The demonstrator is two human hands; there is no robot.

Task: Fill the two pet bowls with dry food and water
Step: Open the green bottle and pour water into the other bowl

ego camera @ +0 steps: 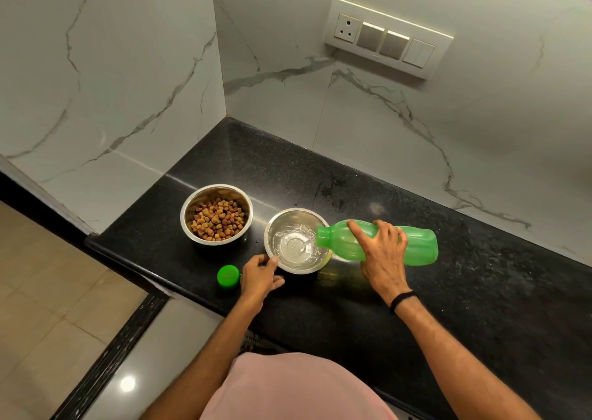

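Note:
Two steel bowls stand on the black counter point(448, 291). The left bowl point(189, 206) holds brown dry food point(217, 219). The right bowl point(290, 216) has water in it. My right hand point(381, 253) grips a green bottle point(419, 246) tipped on its side, its uncapped mouth over the right bowl's rim, and a thin stream of water runs out. My left hand point(259, 275) rests against the near left rim of the right bowl, thumb touching the edge.
The green bottle cap point(228, 276) lies on the counter near the front edge, just left of my left hand. Marble walls close the corner behind the bowls. A switch panel point(387, 36) is on the back wall. Floor tiles lie to the left.

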